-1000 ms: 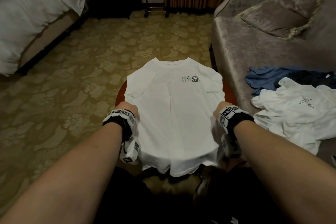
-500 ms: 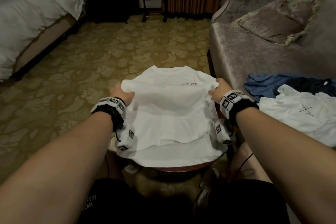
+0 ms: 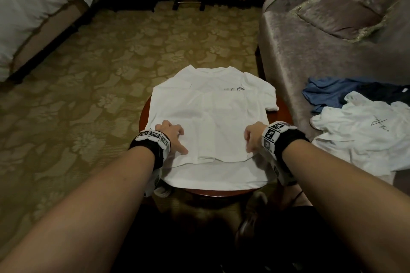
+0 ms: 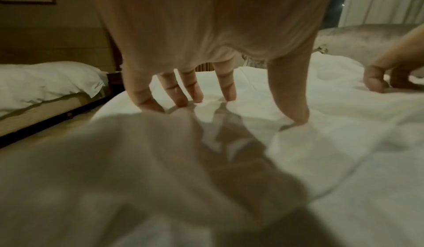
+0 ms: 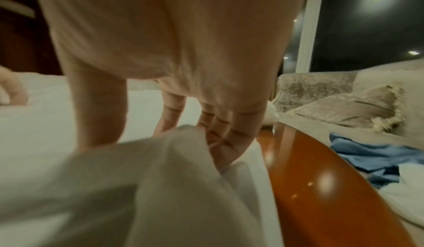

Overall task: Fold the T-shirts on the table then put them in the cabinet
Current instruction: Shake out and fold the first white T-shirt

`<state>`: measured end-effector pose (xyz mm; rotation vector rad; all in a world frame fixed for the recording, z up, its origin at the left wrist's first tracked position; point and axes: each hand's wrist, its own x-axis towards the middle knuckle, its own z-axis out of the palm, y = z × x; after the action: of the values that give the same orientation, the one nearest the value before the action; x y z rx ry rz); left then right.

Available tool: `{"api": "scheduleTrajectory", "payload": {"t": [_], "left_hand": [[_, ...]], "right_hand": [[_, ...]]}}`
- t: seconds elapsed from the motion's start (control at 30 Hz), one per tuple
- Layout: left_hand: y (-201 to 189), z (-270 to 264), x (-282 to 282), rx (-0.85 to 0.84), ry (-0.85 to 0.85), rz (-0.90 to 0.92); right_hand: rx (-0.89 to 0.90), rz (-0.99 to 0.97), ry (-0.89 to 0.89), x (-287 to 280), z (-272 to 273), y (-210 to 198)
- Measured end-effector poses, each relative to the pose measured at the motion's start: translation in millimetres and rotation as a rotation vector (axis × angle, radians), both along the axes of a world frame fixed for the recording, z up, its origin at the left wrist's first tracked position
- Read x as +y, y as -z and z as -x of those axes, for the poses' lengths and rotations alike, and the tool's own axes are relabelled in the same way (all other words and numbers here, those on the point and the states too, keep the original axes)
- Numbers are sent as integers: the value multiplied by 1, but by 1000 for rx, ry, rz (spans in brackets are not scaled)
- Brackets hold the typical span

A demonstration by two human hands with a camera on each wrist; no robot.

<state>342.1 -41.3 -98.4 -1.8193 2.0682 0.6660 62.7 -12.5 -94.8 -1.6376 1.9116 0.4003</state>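
A white T-shirt (image 3: 213, 117) with a small chest logo lies on the round red-brown table (image 3: 221, 193), collar away from me. Its lower part is doubled over the body, and a layer's edge partly covers the logo. My left hand (image 3: 170, 137) rests on the shirt's near left side. In the left wrist view the left hand (image 4: 229, 105) has straight fingers whose tips press the cloth. My right hand (image 3: 254, 137) rests on the near right side. The right wrist view shows the right hand (image 5: 160, 138) with fingers pointing down onto the shirt by the table's edge.
A grey sofa (image 3: 299, 51) with a cushion (image 3: 346, 6) stands close on the right. On it lie a white shirt (image 3: 366, 139), a blue one (image 3: 328, 93) and a dark one (image 3: 386, 93). A bed (image 3: 33, 6) is at the far left, across patterned carpet.
Both hands lifted the hanging hem, carried it up over the shirt, then drew back toward me. They now rest flat on the folded cloth, which no longer hangs off the near edge.
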Motion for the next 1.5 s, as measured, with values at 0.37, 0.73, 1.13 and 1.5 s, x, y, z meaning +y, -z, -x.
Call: {"api": "scheduleTrajectory", "payload": {"t": [0.37,0.73,1.13,1.5], "left_hand": [[13,0,8,82,5,127],[-7,-2,3,343,-245,234],[-2,-31,48,-25,6,90],[-14,-54,35,228,-367,409]], "right_hand": [[62,1,-4,6,-2,-6],[-93,-28,55,16,-3,-21],[165,225,134,41,19,-20],[-49,466,535,43,41,-43]]}}
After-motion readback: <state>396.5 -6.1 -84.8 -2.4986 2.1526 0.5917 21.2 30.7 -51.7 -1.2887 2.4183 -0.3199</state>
